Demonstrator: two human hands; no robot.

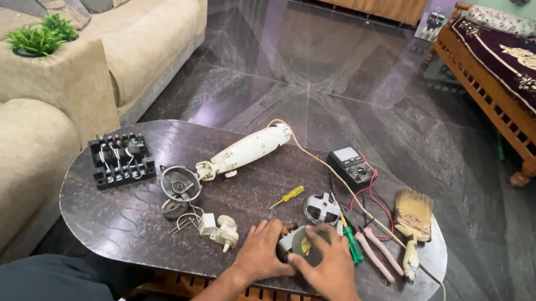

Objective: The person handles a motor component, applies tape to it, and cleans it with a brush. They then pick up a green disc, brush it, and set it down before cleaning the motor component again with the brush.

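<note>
My left hand [262, 251] and my right hand [329, 263] both grip a small round motor part [297, 241] at the near edge of the dark oval table [123, 220]. The fingers of both hands wrap around it, so most of it is hidden. Just left of my left hand lies a small white plastic piece with wires [219, 228]. A green-handled screwdriver [350, 240] and pink-handled pliers [377, 250] lie right beside my right hand.
On the table: a white hand-blender body [247, 150] with cord, a round metal housing [180, 184], a black terminal block [121, 160], a yellow screwdriver [289, 195], a multimeter [350, 165], a paintbrush [413, 220]. Beige sofa [14, 91] left, wooden daybed [535, 95] far right.
</note>
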